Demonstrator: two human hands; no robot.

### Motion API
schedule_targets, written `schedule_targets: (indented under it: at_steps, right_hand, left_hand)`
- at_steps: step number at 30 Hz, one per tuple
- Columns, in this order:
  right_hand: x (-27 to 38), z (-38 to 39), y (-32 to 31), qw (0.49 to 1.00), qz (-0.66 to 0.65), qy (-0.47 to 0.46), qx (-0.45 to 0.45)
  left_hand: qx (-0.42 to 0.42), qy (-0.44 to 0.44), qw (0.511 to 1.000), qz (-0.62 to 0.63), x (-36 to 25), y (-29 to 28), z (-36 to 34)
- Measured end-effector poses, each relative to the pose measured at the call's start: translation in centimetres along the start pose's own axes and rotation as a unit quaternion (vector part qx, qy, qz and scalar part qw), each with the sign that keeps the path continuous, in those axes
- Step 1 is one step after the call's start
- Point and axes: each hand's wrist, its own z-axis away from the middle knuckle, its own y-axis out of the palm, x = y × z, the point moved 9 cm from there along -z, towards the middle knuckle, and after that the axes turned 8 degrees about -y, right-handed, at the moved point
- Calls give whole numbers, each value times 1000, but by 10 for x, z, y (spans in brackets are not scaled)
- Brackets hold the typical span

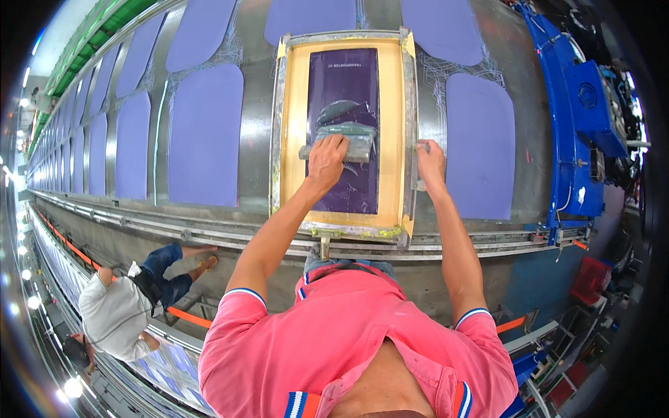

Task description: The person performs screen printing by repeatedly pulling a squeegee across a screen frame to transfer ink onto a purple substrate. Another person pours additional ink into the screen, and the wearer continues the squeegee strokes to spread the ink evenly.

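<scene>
At twelve o'clock on the desk: scraper held across the frame

Clock positions are read from the pink-shirted person. The left hand has its fingers closed on the scraper, which lies over the dark screen inside the frame. The right hand is curled at the frame's three o'clock rail; whether its fingers grip it, I cannot tell.

Risk, in my judgement: uneven pressure from one-handed holding could streak the wet-looking ink; a knock on the rail could shift the frame and smear what lies beneath.

Count: one frame, one screen, one scraper, two hands at work. Flanking the frame, one purple panel at one o'clock and one at eleven; those receding toward ten are too small to count. One blue machine stands between one and two; one other person at nine.
</scene>
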Motion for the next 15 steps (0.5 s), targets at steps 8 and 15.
schedule_targets:
  at_steps: [8,15]
  right_hand:
    - [-24,6,9,995,-77,64,13]
    - [-24,12,11,986,-131,105,21]
  left_hand:
    - [55,-15,997,-57,67,47,-157]
    - [129,-76,984,-100,107,46,-282]
